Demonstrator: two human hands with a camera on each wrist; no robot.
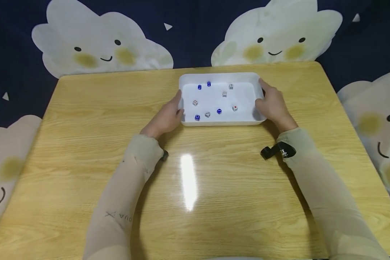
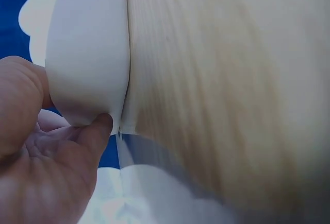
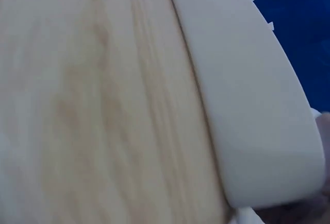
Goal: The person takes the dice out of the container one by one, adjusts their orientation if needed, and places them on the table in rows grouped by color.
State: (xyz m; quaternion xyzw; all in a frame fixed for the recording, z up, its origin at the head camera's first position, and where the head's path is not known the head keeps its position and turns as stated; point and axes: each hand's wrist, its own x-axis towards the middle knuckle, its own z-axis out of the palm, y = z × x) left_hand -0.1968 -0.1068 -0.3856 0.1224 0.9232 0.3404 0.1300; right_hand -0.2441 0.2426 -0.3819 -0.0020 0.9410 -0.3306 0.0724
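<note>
A person's left hand (image 1: 165, 115) is grasping the left end of a white tray (image 1: 221, 123), and the right hand (image 1: 274, 105) is gripping the right end. The tray is sitting near the far edge of the desk (image 1: 227, 187). They're seemingly positioning it; moving it next would be calling for level, even handling. Inside, four blue dice (image 1: 219, 111) and five white dice (image 1: 224, 94) are lying loose, scattered between its walls.
</note>
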